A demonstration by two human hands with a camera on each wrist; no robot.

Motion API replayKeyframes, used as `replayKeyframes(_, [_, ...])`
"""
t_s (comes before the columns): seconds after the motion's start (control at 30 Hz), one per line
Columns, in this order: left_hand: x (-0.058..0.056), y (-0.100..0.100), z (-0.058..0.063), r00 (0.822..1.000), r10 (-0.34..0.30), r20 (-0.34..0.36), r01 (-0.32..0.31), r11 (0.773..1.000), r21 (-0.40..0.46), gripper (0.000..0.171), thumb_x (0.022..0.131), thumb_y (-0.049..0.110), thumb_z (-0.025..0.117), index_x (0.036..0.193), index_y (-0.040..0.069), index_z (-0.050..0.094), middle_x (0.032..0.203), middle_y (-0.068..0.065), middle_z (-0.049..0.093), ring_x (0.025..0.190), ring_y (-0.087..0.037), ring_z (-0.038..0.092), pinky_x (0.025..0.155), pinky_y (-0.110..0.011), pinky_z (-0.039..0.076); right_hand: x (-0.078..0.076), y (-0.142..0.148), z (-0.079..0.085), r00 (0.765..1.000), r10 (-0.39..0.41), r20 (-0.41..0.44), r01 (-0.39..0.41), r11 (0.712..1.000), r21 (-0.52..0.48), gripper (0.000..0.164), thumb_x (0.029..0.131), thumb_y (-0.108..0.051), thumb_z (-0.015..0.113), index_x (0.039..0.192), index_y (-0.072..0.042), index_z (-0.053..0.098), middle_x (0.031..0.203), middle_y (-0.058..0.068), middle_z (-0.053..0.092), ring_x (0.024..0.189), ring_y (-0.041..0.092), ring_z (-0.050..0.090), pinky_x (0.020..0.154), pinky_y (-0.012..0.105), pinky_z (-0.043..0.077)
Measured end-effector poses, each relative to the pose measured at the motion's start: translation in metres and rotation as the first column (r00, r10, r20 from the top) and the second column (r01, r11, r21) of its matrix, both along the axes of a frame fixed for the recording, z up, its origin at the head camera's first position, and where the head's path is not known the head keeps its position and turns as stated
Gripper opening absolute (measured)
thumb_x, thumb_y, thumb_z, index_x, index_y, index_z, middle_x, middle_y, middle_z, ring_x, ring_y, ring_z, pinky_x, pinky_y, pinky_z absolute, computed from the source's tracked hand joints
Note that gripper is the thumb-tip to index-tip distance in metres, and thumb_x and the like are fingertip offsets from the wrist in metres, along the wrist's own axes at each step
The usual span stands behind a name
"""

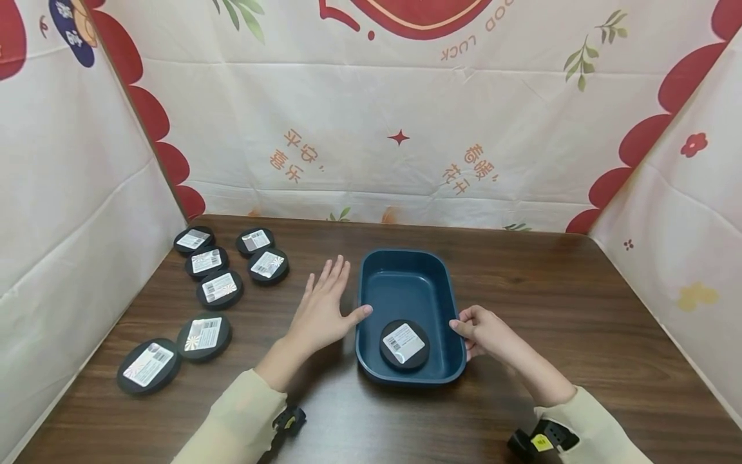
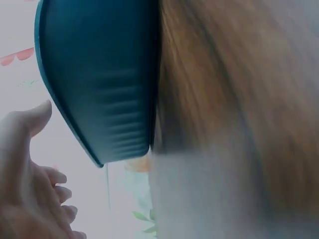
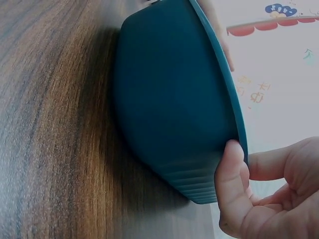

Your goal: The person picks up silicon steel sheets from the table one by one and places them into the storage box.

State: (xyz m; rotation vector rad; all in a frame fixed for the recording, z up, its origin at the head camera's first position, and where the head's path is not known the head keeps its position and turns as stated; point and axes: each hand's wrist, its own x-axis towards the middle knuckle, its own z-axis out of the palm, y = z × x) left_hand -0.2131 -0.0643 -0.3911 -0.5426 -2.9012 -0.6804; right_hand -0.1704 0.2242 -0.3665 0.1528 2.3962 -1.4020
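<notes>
A dark blue rectangular tray with rounded corners stands on the brown wooden table. Inside it, toward the near end, lies one round black disc-shaped container with a white barcode label. My right hand pinches the tray's right rim between thumb and fingers, as the right wrist view also shows. Beside the left rim my left hand is spread with its fingers extended. Its thumb points at the rim; in the left wrist view the hand appears apart from the tray wall.
Several similar labelled black discs lie at the table's left: two near the front, the rest in two groups farther back, including a disc. Printed white cloth hangs behind and along both sides of the table.
</notes>
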Motion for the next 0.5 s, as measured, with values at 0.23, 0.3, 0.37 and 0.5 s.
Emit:
replayKeyframes(0.23, [0.006,-0.019,0.0,0.999,-0.049,0.006,0.05,0.994,-0.1,0.093,0.083,0.069,0.046,0.15,0.015,0.012,0.156,-0.002,0.007,0.142,-0.016,-0.003,0.112,-0.047,-0.001,0.0,0.0,-0.001,1.0,0.005,-0.005,-0.005,1.0,-0.006,0.03,0.097,-0.014,0.051,0.108,0.012,0.04,0.071,0.009,0.045,0.059,0.017,0.047,0.054,0.031,0.053])
replayKeyframes(0.3, [0.008,-0.025,0.0,0.999,-0.051,0.001,0.051,0.992,-0.116,0.093,0.083,0.069,0.046,0.15,0.015,0.013,0.155,-0.001,0.008,0.142,-0.017,-0.003,0.112,-0.047,-0.002,0.0,0.0,0.0,1.0,0.003,-0.003,-0.003,1.0,-0.004,0.03,0.097,-0.014,0.051,0.109,0.011,0.04,0.071,0.009,0.045,0.059,0.017,0.047,0.054,0.031,0.053])
replayKeyframes(0.37, [0.01,-0.032,0.0,0.999,-0.049,-0.006,0.048,0.99,-0.13,0.093,0.083,0.071,0.043,0.15,0.015,0.014,0.155,-0.001,0.009,0.142,-0.017,-0.002,0.112,-0.048,-0.001,0.0,0.0,0.0,1.0,0.005,-0.003,-0.005,1.0,-0.002,0.031,0.097,-0.015,0.051,0.109,0.011,0.04,0.071,0.009,0.045,0.059,0.017,0.047,0.054,0.031,0.053])
replayKeyframes(0.5, [0.013,-0.043,-0.001,0.999,-0.033,-0.023,0.029,0.988,-0.152,0.094,0.082,0.074,0.041,0.15,0.014,0.016,0.155,-0.001,0.01,0.142,-0.017,-0.001,0.112,-0.049,0.0,-0.001,0.0,0.0,1.0,0.006,-0.005,-0.006,1.0,-0.008,0.03,0.097,-0.014,0.051,0.109,0.011,0.04,0.072,0.009,0.046,0.059,0.017,0.047,0.054,0.031,0.052])
